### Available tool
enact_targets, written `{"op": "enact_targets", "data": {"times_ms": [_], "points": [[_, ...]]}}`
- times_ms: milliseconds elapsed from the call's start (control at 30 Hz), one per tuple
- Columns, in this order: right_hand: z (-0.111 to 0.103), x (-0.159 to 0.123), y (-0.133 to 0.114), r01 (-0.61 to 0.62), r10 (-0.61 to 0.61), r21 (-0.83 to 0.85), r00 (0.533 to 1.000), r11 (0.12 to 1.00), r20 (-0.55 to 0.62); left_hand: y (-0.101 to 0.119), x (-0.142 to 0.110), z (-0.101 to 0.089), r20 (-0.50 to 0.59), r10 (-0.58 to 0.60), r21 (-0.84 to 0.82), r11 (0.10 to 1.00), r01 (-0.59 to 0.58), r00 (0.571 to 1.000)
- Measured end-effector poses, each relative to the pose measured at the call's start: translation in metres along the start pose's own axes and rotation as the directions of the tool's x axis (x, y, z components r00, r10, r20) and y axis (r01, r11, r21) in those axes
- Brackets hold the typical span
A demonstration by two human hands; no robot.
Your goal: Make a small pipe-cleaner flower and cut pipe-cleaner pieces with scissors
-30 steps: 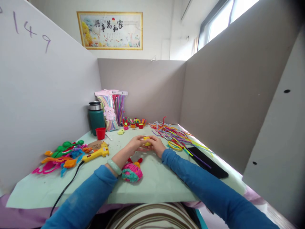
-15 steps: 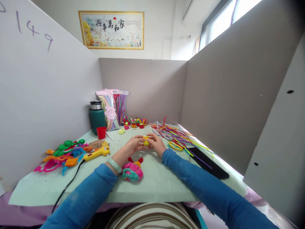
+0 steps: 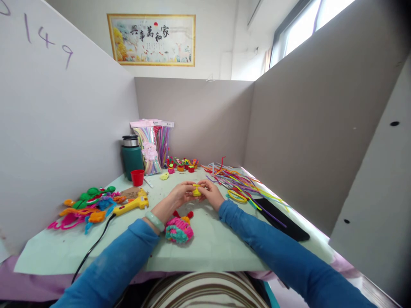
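The table (image 3: 224, 248), under a pale green sheet, carries everything. On its left lies a yellow plastic glue gun (image 3: 128, 207), its black cord (image 3: 94, 247) running close by the blue left sleeve (image 3: 112, 256); a snag there could drag the gun. The left hand (image 3: 180, 194) and right hand (image 3: 210, 192) meet near mid-table, fingers closed on a small yellow piece (image 3: 197, 191), its material too small to make out. Uneven pressure from the two sides could bend it or let it slip.

By count: at least two clear bags of coloured fuzzy stems (image 3: 149, 149), one flat black rectangular slab (image 3: 297, 233), one teal bottle (image 3: 132, 159), one pink-and-teal fuzzy bundle (image 3: 179, 231), one pair of yellow-handled scissors (image 3: 237, 196), one red cup (image 3: 137, 178), one yellow piece. The loose coloured stems (image 3: 239, 182) overlap too much to count.
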State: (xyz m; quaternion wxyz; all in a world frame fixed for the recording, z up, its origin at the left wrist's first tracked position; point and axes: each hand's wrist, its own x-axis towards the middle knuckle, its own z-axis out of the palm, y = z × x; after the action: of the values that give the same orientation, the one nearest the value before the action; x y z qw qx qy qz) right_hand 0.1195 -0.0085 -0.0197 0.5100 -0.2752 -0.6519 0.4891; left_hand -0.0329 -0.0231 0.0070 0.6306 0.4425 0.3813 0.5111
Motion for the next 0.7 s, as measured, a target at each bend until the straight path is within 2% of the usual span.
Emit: {"op": "enact_targets", "data": {"times_ms": [233, 467, 700], "points": [[-0.004, 0.000, -0.001, 0.023, -0.020, -0.052, 0.998, 0.998, 0.061, -0.003, 0.009, -0.006, 0.030, -0.028, -0.049, 0.998, 0.030, 0.999], [-0.008, -0.003, -0.008, 0.163, -0.138, -0.228, 0.983, 0.960, 0.120, 0.011, -0.004, 0.001, 0.097, -0.103, -0.065, 0.992, 0.109, 0.990], [-0.009, -0.003, -0.007, 0.238, -0.211, -0.297, 0.970, 0.925, 0.122, 0.019, -0.011, 0.000, 0.079, -0.153, -0.071, 0.985, 0.159, 0.985]]}}
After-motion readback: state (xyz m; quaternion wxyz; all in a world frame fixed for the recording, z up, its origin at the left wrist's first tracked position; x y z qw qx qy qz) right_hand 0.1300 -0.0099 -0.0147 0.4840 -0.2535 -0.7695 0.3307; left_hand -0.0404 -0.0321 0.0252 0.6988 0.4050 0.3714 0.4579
